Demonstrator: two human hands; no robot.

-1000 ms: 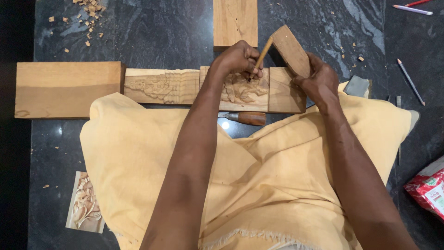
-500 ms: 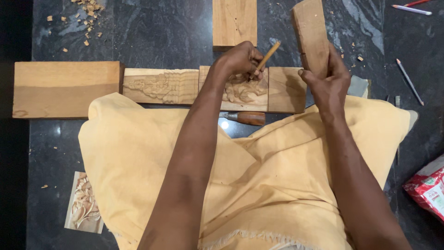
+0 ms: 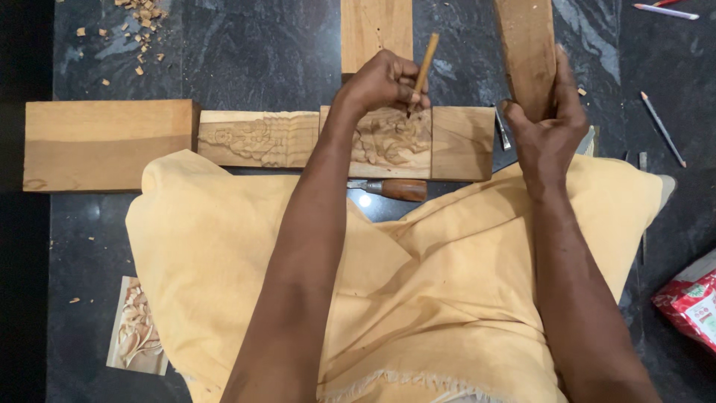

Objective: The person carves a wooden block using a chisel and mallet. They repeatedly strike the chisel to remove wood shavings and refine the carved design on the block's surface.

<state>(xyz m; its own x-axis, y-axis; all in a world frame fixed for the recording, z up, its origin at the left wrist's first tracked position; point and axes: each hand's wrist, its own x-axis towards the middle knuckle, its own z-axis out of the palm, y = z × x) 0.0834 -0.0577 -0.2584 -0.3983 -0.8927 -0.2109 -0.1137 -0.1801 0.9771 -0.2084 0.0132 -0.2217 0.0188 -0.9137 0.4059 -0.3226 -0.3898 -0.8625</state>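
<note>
Wooden carved panel (image 3: 389,142) lies before me, my left hand (image 3: 382,80) clamped on the chisel (image 3: 423,69) above it, my right hand (image 3: 548,123) gripping the mallet block (image 3: 528,52) just right: keep the edge planted, strike squarely.

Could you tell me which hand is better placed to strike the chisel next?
Right, probably. The right hand grips the wooden block raised above the floor, while the left hand holds the chisel with its tip on the carved panel.
</note>
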